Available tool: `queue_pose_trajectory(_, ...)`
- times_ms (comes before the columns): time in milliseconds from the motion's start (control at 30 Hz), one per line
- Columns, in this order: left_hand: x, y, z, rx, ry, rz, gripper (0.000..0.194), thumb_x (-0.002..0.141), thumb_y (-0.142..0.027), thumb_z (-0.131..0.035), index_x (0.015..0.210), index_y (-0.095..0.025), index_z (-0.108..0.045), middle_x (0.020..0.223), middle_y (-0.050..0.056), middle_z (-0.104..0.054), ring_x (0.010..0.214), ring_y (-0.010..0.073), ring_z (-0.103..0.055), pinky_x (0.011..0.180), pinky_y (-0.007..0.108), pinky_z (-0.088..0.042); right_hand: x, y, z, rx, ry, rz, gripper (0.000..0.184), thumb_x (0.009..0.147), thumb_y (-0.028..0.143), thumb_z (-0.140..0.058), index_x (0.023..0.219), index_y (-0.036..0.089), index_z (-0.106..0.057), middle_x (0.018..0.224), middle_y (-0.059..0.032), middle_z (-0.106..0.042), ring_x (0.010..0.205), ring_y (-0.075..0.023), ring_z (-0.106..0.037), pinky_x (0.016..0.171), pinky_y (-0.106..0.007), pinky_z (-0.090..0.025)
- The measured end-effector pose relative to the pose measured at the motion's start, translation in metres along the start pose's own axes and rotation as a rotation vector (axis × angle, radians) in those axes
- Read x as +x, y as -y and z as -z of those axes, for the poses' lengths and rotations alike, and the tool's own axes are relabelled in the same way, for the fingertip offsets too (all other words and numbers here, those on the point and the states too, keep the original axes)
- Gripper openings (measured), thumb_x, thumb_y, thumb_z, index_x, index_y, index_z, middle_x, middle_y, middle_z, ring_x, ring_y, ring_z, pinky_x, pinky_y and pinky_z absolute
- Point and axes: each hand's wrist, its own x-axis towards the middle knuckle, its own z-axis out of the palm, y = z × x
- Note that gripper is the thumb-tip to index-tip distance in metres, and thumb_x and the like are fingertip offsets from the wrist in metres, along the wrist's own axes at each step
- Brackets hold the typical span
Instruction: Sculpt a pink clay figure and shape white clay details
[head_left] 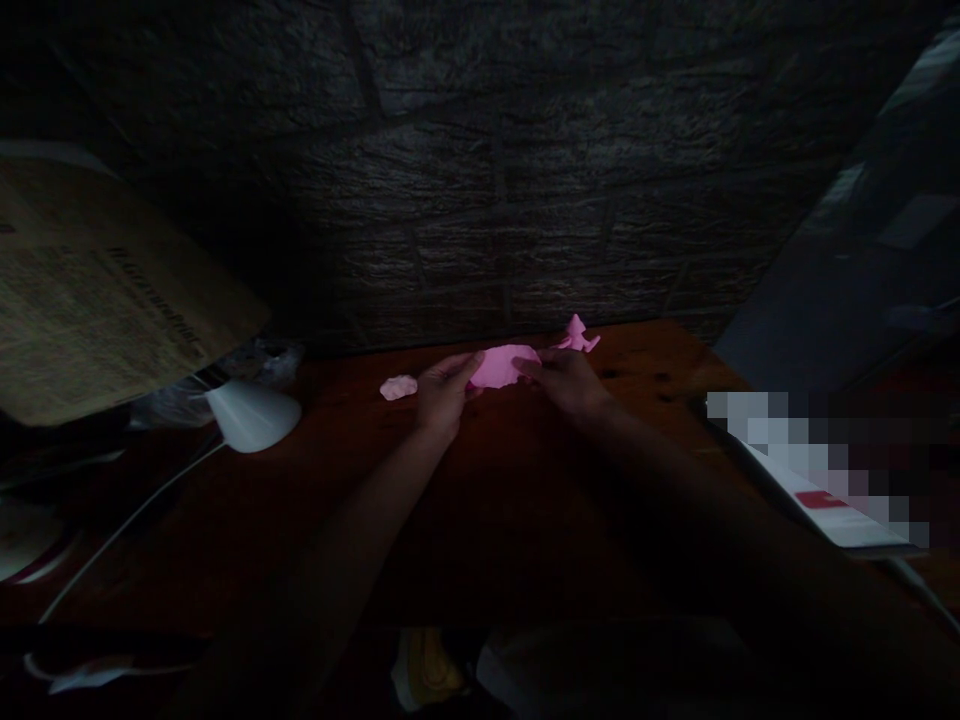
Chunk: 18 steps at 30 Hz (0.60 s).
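Both hands hold one flat pink piece of paper or soft material (501, 365) just above the dark wooden table (525, 500). My left hand (444, 393) pinches its left edge with fingers closed. My right hand (564, 382) grips its right edge the same way. A small folded pink figure (577, 336) stands on the table just behind my right hand. A pale pink crumpled lump (398, 387) lies left of my left hand.
A white desk lamp head (251, 415) with a thin stem sits at the left. A cardboard box (97, 290) looms at the far left. A white book or paper (825, 495) lies at the right edge. A dark stone-pattern wall (487, 180) rises behind the table.
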Motion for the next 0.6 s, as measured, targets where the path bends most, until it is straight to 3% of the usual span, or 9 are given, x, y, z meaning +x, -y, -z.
queue_pose_trajectory(167, -0.0001, -0.0008, -0.0006, 0.023, -0.025, -0.038, 0.028, 0.066, -0.039, -0.087, 0.084, -0.019, -0.077, 0.084, 0.003, -0.075, 0.068, 0.0114, -0.063, 0.049, 0.018, -0.045, 0.0006, 0.0002, 0.0005, -0.070, -0.003, 0.019, 0.046, 0.067, 0.063, -0.079, 0.062, 0.019, -0.066, 0.062, -0.0016, -0.063, 0.059, -0.0144, -0.051, 0.060, -0.031, -0.039)
queue_pose_trajectory(400, -0.0016, -0.0013, -0.0003, 0.025, 0.047, 0.012, 0.028, 0.069, -0.039, -0.087, 0.083, -0.017, -0.077, 0.081, 0.003, -0.072, 0.068, 0.0109, -0.063, 0.057, 0.022, -0.054, 0.0026, -0.0060, 0.0020, -0.018, -0.062, -0.007, 0.042, 0.068, 0.060, -0.079, 0.066, 0.020, -0.067, 0.064, -0.0020, -0.064, 0.059, -0.0148, -0.051, 0.060, -0.031, -0.039)
queue_pose_trajectory(600, -0.0018, -0.0011, -0.0007, 0.057, 0.080, 0.053, 0.025, 0.071, -0.036, -0.086, 0.082, -0.016, -0.076, 0.081, 0.004, -0.073, 0.072, 0.0144, -0.070, 0.057, 0.022, -0.053, 0.0042, -0.0077, 0.0029, 0.049, -0.070, -0.015, 0.040, 0.067, 0.057, -0.081, 0.067, 0.019, -0.069, 0.066, -0.0025, -0.065, 0.059, -0.0142, -0.052, 0.061, -0.031, -0.041)
